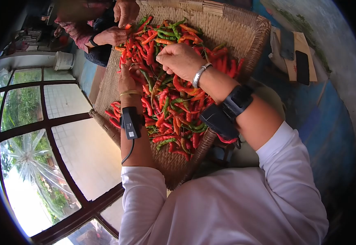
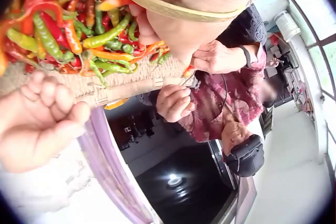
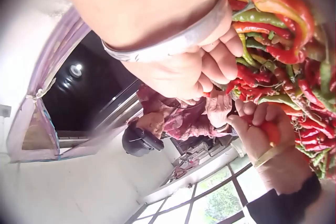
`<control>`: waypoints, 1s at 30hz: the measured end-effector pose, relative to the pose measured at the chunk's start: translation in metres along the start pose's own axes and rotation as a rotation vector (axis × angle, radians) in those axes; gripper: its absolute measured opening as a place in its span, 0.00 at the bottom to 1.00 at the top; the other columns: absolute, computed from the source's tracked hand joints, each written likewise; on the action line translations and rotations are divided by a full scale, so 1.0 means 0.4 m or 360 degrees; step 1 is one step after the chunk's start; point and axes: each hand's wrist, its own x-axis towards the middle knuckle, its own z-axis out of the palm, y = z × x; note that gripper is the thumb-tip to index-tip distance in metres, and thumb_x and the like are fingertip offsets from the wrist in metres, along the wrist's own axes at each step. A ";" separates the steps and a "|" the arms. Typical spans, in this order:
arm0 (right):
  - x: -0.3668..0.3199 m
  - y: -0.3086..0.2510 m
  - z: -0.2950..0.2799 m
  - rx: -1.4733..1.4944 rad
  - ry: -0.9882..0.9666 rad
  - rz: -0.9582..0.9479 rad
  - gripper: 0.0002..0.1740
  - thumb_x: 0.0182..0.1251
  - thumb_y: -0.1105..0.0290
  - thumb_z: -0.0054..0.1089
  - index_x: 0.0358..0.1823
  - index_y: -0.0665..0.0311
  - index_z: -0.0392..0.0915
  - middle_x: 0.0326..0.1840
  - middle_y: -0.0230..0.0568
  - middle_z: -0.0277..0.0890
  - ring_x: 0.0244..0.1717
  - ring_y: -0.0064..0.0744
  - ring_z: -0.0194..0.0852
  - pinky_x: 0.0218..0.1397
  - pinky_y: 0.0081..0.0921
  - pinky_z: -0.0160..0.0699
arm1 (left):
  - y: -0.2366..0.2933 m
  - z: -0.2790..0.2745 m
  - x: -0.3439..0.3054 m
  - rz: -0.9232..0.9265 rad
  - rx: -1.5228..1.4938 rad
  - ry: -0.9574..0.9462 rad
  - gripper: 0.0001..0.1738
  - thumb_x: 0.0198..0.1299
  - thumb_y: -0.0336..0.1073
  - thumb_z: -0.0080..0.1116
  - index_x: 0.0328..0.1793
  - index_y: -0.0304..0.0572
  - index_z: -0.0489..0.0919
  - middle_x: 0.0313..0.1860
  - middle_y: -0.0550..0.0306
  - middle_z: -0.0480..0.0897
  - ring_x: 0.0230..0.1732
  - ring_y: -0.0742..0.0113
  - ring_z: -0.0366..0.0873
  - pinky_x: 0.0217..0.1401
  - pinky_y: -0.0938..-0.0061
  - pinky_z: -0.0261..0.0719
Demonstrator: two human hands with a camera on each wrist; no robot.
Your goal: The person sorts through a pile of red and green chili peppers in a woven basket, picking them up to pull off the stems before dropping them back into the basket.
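Observation:
Many red, green and orange chili peppers (image 1: 157,98) lie heaped in a large woven basket (image 1: 227,22). My left hand (image 1: 129,79), with a gold bangle, is low at the heap's left side. In the right wrist view, the fingers of this left hand (image 3: 265,129) curl around a red chili pepper (image 3: 271,131). Above the middle of the heap, my right hand (image 1: 182,61), with a silver bangle, has its fingers curled and thumb near the index finger. Nothing shows in this right hand (image 2: 42,113) in the left wrist view.
Across the basket, another person (image 2: 220,92) in a patterned red shirt and dark cap works with both hands at the rim, a small red chili pepper between the fingers. Two phones (image 1: 302,67) lie on a board at the right. Windows (image 1: 43,122) line the left side.

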 end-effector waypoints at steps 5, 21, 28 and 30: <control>-0.005 0.018 0.012 -0.0564 -0.0110 -0.0320 0.13 0.56 0.63 0.57 0.30 0.68 0.77 0.23 0.37 0.77 0.25 0.24 0.74 0.29 0.24 0.71 | -0.044 0.038 -0.156 -0.0117 0.0471 -0.0621 0.26 0.62 0.37 0.49 0.65 0.41 0.59 0.23 0.65 0.71 0.18 0.82 0.62 0.17 0.90 0.59; -0.013 0.017 0.015 -0.0662 -0.0173 -0.0345 0.09 0.56 0.66 0.56 0.29 0.66 0.76 0.19 0.36 0.74 0.19 0.25 0.72 0.23 0.23 0.70 | -0.044 0.037 -0.264 0.0134 0.0802 -0.0825 0.18 0.61 0.36 0.49 0.55 0.34 0.68 0.32 0.66 0.76 0.29 0.81 0.70 0.30 0.88 0.68; -0.023 -0.006 0.010 0.0102 -0.0272 0.0076 0.11 0.61 0.64 0.53 0.32 0.66 0.74 0.17 0.31 0.71 0.14 0.16 0.64 0.17 0.14 0.65 | -0.069 0.007 -0.269 0.0212 0.0714 -0.0736 0.13 0.63 0.39 0.46 0.42 0.36 0.73 0.29 0.59 0.77 0.26 0.75 0.72 0.29 0.84 0.72; -0.020 -0.005 0.011 0.0272 -0.0219 0.0170 0.13 0.62 0.61 0.52 0.34 0.65 0.73 0.18 0.31 0.70 0.13 0.16 0.63 0.15 0.14 0.61 | -0.052 0.020 -0.278 0.0096 0.0599 -0.0803 0.13 0.63 0.39 0.46 0.44 0.36 0.73 0.28 0.60 0.77 0.27 0.75 0.72 0.29 0.84 0.71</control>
